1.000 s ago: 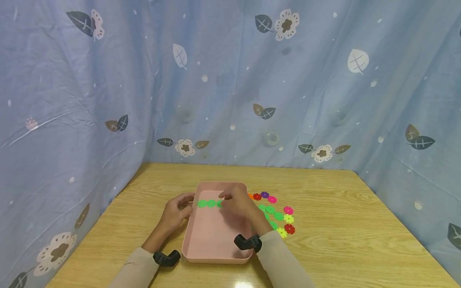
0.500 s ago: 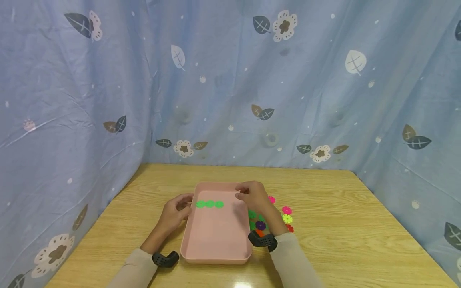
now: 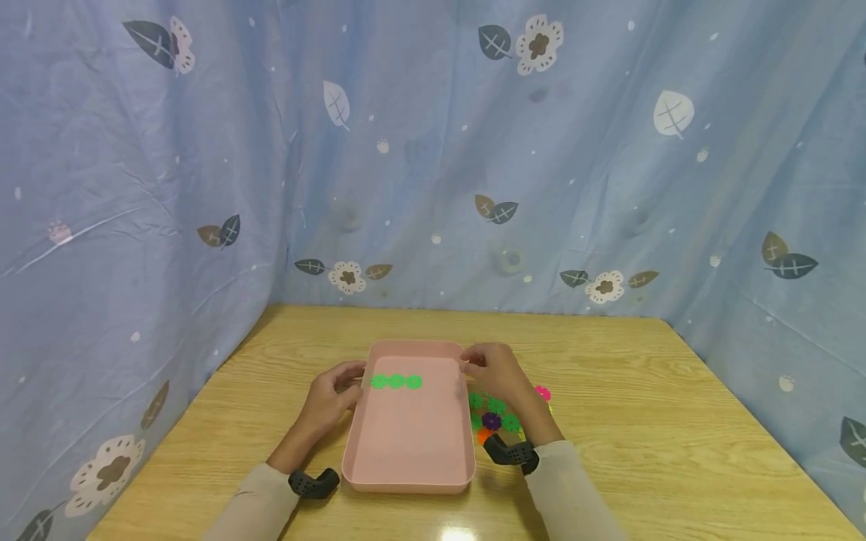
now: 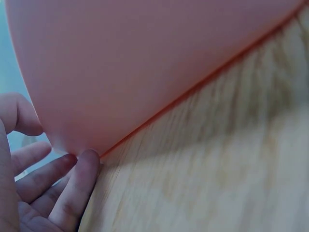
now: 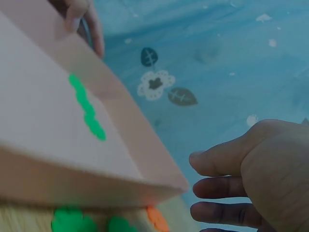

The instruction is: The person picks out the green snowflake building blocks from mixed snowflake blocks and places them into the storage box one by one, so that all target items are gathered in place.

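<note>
Tray is containing three green discs, loose discs lying outside at 3 o'clock. Left hand is holding tray; right hand, nothing.

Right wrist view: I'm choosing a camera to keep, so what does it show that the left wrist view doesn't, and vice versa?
Only the right wrist view: a row of green pieces inside the pink tray, other green pieces and an orange piece outside it, and the right hand.
Only the left wrist view: the outer face of the tray's left wall.
Both: the tray, left hand, wooden table and blue curtain.
</note>
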{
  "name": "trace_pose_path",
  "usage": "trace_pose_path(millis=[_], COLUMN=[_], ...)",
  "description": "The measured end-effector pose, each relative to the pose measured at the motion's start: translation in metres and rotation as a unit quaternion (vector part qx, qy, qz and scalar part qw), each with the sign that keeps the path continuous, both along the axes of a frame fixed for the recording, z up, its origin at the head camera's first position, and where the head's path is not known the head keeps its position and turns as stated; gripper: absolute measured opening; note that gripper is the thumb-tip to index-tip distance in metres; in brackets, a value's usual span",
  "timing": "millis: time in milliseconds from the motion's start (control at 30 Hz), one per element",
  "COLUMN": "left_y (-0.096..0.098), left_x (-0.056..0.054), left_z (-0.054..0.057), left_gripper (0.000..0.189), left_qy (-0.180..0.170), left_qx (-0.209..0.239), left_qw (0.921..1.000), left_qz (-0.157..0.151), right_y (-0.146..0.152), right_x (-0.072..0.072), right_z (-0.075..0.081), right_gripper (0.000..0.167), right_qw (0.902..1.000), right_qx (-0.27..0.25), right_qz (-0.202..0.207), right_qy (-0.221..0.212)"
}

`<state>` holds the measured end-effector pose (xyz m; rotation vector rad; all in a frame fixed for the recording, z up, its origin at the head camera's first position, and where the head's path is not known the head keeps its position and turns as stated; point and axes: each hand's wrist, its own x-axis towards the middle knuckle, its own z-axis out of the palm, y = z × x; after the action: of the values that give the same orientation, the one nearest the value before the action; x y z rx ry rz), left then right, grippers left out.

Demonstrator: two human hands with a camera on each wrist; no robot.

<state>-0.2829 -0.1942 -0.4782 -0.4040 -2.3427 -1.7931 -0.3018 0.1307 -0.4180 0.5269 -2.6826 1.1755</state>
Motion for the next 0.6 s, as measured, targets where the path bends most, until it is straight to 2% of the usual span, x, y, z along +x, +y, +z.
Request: trace_pose_path(millis=[200, 233, 333, 433, 467, 600], left_y=[0.001, 0.001, 0.002, 0.002, 0.001, 0.002], left_x=[0.001, 0.004, 0.004, 0.004, 0.002, 0.002], left_z=[0.001, 0.005, 0.005, 0.006, 0.001, 0.001], left_gripper=[0.049, 0.048, 0.048, 0.048, 0.048, 0.048], left_qy=[-0.001, -0.001, 0.001, -0.001, -0.001, 0.000], left_qx=[0.008, 0.007, 0.002, 0.001, 0.002, 0.005], left_qw=[1.0000, 0.9999, 1.0000, 1.0000, 1.0000, 1.0000], left_qz=[-0.005, -0.007, -0.006, -0.005, -0.004, -0.002], right_y=[0.011, 0.013, 0.017, 0.020, 0.020, 0.020], right_x=[0.001, 0.002, 0.002, 0.002, 0.002, 0.001], right_z=[-0.006, -0.007, -0.010, -0.011, -0.011, -0.012], right_gripper=[0.018, 0.018, 0.019, 0.019, 0.018, 0.017], right_qw=[0.9993, 0.9991, 0.9983, 0.9974, 0.9971, 0.9949], right_qx=[0.037, 0.042, 0.059, 0.069, 0.070, 0.069], right_qz=[-0.002, -0.003, -0.003, 0.004, 0.010, 0.040], right_qy=[0.005, 0.003, -0.003, -0.020, -0.028, -0.061])
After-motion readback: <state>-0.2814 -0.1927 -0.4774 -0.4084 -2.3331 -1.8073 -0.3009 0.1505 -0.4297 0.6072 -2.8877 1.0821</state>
